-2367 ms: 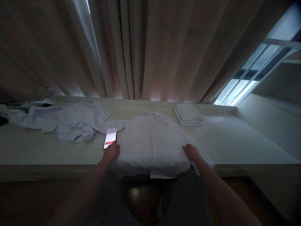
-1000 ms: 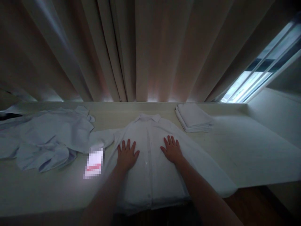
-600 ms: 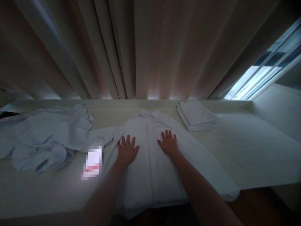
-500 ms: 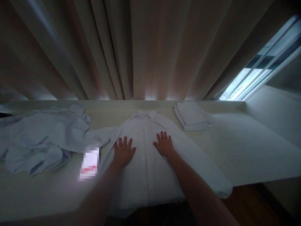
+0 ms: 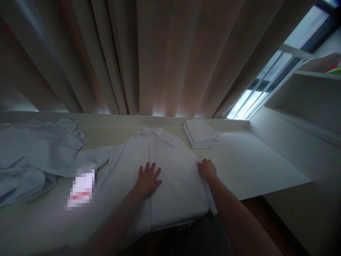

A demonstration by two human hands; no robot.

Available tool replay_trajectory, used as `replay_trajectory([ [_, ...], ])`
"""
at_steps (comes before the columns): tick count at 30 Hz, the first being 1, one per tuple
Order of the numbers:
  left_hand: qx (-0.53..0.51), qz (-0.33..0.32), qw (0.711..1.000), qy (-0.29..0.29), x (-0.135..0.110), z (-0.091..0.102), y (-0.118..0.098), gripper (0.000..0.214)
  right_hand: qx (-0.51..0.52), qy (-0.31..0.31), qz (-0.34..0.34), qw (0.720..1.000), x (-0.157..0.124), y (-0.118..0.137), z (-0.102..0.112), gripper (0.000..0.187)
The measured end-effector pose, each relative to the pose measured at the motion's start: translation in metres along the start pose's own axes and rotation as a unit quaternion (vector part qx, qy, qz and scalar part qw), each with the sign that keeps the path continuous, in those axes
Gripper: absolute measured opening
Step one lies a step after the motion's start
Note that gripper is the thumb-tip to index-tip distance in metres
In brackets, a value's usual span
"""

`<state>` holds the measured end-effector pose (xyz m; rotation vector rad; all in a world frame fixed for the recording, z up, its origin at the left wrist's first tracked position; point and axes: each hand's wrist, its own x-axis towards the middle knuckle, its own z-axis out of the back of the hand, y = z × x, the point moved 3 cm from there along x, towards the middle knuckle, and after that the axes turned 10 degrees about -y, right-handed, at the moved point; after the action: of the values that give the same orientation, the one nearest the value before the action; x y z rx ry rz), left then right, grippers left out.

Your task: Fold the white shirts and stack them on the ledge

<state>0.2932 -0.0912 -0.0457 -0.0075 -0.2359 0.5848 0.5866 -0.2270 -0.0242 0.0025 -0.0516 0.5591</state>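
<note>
A white button-up shirt (image 5: 170,192) lies spread front side up, its collar toward the curtain and its hem at the table's near edge. My left hand (image 5: 147,180) rests flat on the shirt front beside the button strip, fingers spread. At the shirt's right side, my right hand (image 5: 207,168) has its fingers curled closed on the sleeve near the upper arm. Below that hand part of the right sleeve hangs down, partly hidden by my forearm. The left sleeve stretches out toward a heap of white clothes (image 5: 45,145).
Folded white cloths (image 5: 201,133) are stacked at the back right of the pale table (image 5: 255,160). A blurred-out white and pink item (image 5: 82,188) lies left of the shirt. Brown curtains (image 5: 170,60) hang behind; a wall and shelf (image 5: 317,73) stand at the right.
My right hand has moved right from the shirt's chest and closed on the sleeve, which is drawn in. My left hand stays flat on the shirt, nearer its middle. The view has turned right.
</note>
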Motion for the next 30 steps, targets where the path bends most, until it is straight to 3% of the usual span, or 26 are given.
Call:
replay_trajectory([
  [3,-0.005,-0.006,1.0,0.002,-0.008,-0.005,0.006,0.057,0.001,0.015,0.009,1.0,0.007,-0.014,0.005,0.026],
  [6,-0.002,-0.007,1.0,-0.007,-0.013,-0.004,0.011,0.057,-0.003,-0.002,0.004,1.0,0.029,-0.024,0.026,0.025],
  [11,0.001,-0.008,0.999,-0.034,-0.018,0.001,0.008,0.056,-0.012,-0.088,-0.004,0.996,0.086,-0.036,0.088,0.033],
  [14,-0.003,-0.01,0.999,-0.041,-0.018,0.002,0.008,0.056,0.031,-0.162,0.045,0.985,0.106,-0.036,0.106,0.04],
  [16,-0.004,-0.008,0.999,-0.043,-0.017,0.001,0.008,0.055,0.065,-0.184,0.08,0.977,0.106,-0.036,0.099,0.048],
  [19,-0.004,-0.008,0.999,-0.043,-0.017,0.0,0.009,0.055,0.066,-0.165,0.089,0.98,0.089,-0.042,0.066,0.052],
  [24,0.0,-0.01,0.999,-0.043,-0.016,-0.001,0.008,0.055,0.037,-0.143,-0.031,0.989,0.053,-0.075,0.009,0.073],
  [27,-0.001,-0.005,1.0,-0.031,-0.015,0.0,0.008,0.055,0.009,-0.078,-0.073,0.994,0.037,-0.093,-0.012,0.066],
  [30,-0.006,-0.001,1.0,-0.014,-0.016,0.004,0.007,0.056,-0.002,-0.054,-0.049,0.997,0.025,-0.102,-0.016,0.047],
])
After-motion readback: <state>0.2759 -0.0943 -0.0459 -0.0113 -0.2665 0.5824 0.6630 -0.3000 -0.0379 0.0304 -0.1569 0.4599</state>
